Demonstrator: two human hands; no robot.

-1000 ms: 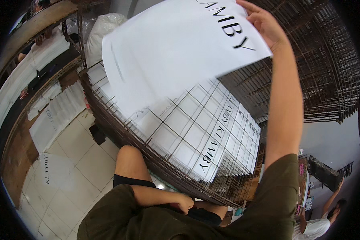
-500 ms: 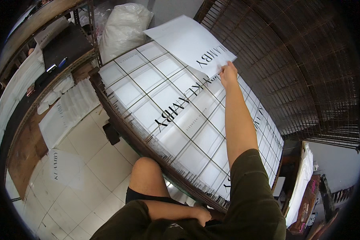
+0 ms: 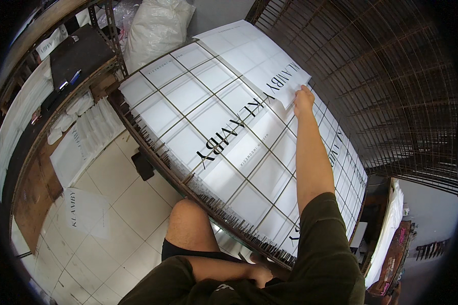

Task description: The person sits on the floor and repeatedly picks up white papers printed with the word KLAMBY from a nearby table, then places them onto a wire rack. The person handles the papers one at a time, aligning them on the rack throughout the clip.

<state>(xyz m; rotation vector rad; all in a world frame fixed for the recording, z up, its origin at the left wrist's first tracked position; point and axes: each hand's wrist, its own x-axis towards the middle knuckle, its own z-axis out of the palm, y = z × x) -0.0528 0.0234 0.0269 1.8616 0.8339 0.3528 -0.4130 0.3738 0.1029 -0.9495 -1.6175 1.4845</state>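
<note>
We see soft, bright light on the white sheets (image 3: 259,184), with blurry shadows under the wire grid (image 3: 246,177), while the upright rack (image 3: 397,96) on the right stays dim. The fisheye lens bows the shelf (image 3: 84,56) at left, and black rounds off our corners.

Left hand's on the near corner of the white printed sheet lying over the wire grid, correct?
Wrong hand. The head view shows the right hand on that corner of the white printed sheet lying over the wire grid.
</note>
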